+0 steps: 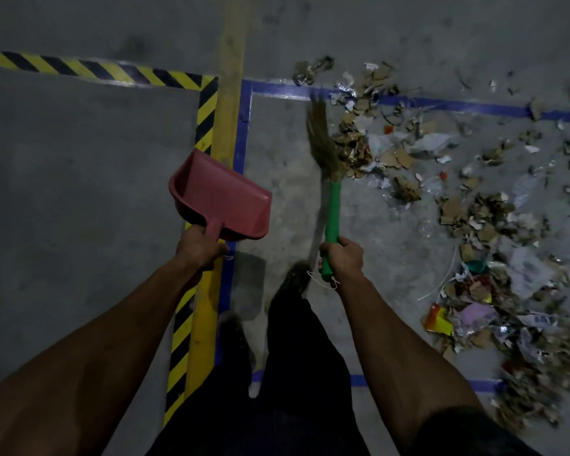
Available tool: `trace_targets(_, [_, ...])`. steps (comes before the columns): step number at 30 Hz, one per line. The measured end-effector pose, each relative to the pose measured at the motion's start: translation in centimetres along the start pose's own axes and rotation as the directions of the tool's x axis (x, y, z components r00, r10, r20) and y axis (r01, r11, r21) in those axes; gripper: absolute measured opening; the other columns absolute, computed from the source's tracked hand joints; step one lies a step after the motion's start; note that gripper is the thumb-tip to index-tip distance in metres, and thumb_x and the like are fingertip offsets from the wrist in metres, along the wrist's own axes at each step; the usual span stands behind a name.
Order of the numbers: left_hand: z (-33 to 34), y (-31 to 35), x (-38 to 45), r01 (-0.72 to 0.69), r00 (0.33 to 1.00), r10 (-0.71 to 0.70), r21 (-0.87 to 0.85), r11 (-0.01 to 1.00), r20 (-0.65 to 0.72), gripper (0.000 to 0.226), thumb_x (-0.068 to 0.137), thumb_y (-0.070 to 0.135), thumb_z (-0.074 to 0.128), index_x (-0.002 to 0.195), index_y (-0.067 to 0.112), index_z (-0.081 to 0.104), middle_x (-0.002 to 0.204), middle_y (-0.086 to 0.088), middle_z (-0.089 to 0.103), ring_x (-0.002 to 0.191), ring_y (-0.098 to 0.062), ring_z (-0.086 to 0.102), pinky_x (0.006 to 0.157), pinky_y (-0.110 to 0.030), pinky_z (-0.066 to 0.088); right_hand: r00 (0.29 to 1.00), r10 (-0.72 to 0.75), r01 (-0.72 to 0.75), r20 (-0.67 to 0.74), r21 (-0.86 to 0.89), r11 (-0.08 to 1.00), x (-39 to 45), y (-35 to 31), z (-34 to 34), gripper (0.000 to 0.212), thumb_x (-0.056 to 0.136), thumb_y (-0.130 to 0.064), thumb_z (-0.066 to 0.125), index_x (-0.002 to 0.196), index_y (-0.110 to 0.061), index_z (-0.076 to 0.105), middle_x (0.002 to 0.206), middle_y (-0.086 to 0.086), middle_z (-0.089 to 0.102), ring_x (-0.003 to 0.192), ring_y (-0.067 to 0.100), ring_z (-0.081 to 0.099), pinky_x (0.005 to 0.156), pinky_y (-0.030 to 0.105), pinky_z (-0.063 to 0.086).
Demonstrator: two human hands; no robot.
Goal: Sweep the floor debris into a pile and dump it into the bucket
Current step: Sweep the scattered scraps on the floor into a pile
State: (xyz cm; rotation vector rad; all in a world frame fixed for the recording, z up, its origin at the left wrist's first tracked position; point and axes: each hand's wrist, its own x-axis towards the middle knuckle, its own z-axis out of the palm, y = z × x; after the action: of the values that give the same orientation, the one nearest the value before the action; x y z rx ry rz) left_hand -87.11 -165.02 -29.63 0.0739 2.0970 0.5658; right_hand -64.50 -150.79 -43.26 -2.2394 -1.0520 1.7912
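Note:
My left hand [200,246] grips the handle of a red plastic dustpan [221,197], held above the floor with its mouth facing away from me. My right hand [343,256] is closed on the green handle of a straw broom [324,143]. The broom's bristles are blurred and touch the left edge of the debris [468,205]. That debris is torn cardboard, paper scraps and wrappers, spread over the grey concrete floor from the top middle to the lower right. No bucket is in view.
Blue floor tape [441,103] outlines the littered area. A yellow line [231,93] and yellow-black hazard tape [208,106] run beside it on the left. My dark trousers and shoes [293,278] are below the broom. Bare concrete [79,176] lies to the left.

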Motion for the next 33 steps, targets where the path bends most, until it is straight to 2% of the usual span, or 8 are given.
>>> trace_targets(3, [1.4, 3.1, 0.5, -0.033, 0.999, 0.032, 0.041, 0.999, 0.033, 0.021, 0.081, -0.007, 0.065, 0.071, 0.007, 0.053, 0.073, -0.015, 0.051, 0.06, -0.024, 0.048, 0.047, -0.031, 0.037, 0.999, 0.039, -0.034, -0.032, 0.136, 0.99, -2.8, -5.2, -2.2, 0.032, 0.07, 0.002, 0.068, 0.102, 0.001, 0.065, 0.063, 0.016, 0.057, 0.043, 0.022, 0.051, 0.047, 0.029, 0.046])
trace_targets(5, [2.4, 5.0, 0.9, -0.055, 0.997, 0.052, 0.053, 0.997, 0.062, 0.025, 0.082, -0.008, 0.064, 0.07, 0.012, 0.053, 0.07, -0.013, 0.051, 0.056, -0.024, 0.047, 0.044, -0.029, 0.037, 0.995, 0.082, -0.066, -0.06, 0.227, 0.972, -2.6, -7.0, -4.1, 0.013, 0.079, 0.011, 0.061, 0.088, 0.001, 0.062, 0.057, 0.014, 0.051, 0.037, 0.02, 0.045, 0.039, 0.023, 0.041])
trace_targets(11, [5.2, 9.0, 2.3, -0.103, 0.989, 0.092, 0.087, 0.991, 0.118, 0.026, 0.081, -0.009, 0.064, 0.071, 0.012, 0.052, 0.067, -0.012, 0.053, 0.04, -0.012, 0.05, 0.039, -0.021, 0.038, 0.975, 0.17, -0.093, -0.144, 0.431, 0.898, 0.2, -9.0, -9.4, 0.008, 0.081, 0.01, 0.062, 0.086, 0.004, 0.058, 0.061, 0.015, 0.051, 0.032, 0.016, 0.047, 0.036, 0.021, 0.042])
trace_targets(15, [6.0, 10.0, 3.5, -0.098, 0.988, 0.082, 0.123, 0.988, 0.129, 0.017, 0.079, -0.002, 0.068, 0.079, 0.006, 0.053, 0.078, -0.019, 0.055, 0.053, -0.024, 0.047, 0.047, -0.028, 0.037, 0.954, 0.21, -0.056, -0.215, 0.559, 0.827, 1.0, -9.5, -12.4, 0.011, 0.079, 0.012, 0.062, 0.087, 0.005, 0.057, 0.058, 0.015, 0.053, 0.034, 0.017, 0.047, 0.037, 0.022, 0.041])
trace_targets(18, [6.8, 10.8, 3.7, -0.119, 0.988, 0.102, 0.147, 0.982, 0.114, 0.02, 0.08, -0.002, 0.068, 0.074, 0.008, 0.052, 0.074, -0.015, 0.055, 0.055, -0.024, 0.048, 0.05, -0.029, 0.037, 0.93, 0.239, -0.002, -0.278, 0.648, 0.762, 1.0, -9.7, -13.8, 0.011, 0.08, 0.012, 0.061, 0.085, 0.003, 0.057, 0.041, 0.006, 0.052, 0.03, 0.014, 0.046, 0.035, 0.018, 0.04])
trace_targets(22, [7.2, 11.5, 3.6, -0.136, 0.987, 0.122, 0.138, 0.981, 0.107, 0.024, 0.081, -0.005, 0.066, 0.071, 0.009, 0.049, 0.068, -0.01, 0.048, 0.054, -0.023, 0.042, 0.051, -0.027, 0.034, 0.923, 0.239, 0.059, -0.301, 0.727, 0.684, -0.2, -9.5, -13.6, 0.012, 0.083, 0.009, 0.058, 0.088, -0.001, 0.054, 0.058, 0.011, 0.05, 0.032, 0.014, 0.046, 0.036, 0.02, 0.04])
trace_targets(30, [7.0, 11.2, 2.9, -0.142, 0.983, 0.118, 0.174, 0.974, 0.142, 0.023, 0.084, -0.004, 0.064, 0.071, 0.008, 0.049, 0.061, -0.009, 0.043, 0.05, -0.022, 0.038, 0.05, -0.026, 0.032, 0.985, 0.087, 0.025, -0.149, 0.624, 0.781, -8.7, -5.8, -8.3, 0.015, 0.085, 0.012, 0.056, 0.095, 0.002, 0.058, 0.06, 0.012, 0.048, 0.035, 0.017, 0.044, 0.035, 0.022, 0.038])
trace_targets(33, [7.1, 10.6, 2.6, -0.147, 0.981, 0.121, 0.177, 0.973, 0.15, 0.023, 0.084, -0.004, 0.065, 0.071, 0.007, 0.049, 0.061, -0.008, 0.041, 0.05, -0.021, 0.037, 0.051, -0.026, 0.031, 0.989, 0.114, -0.039, -0.089, 0.598, 0.801, -9.7, -4.7, -6.6, 0.034, 0.082, 0.013, 0.06, 0.112, -0.002, 0.059, 0.055, 0.011, 0.052, 0.035, 0.018, 0.045, 0.036, 0.023, 0.039])
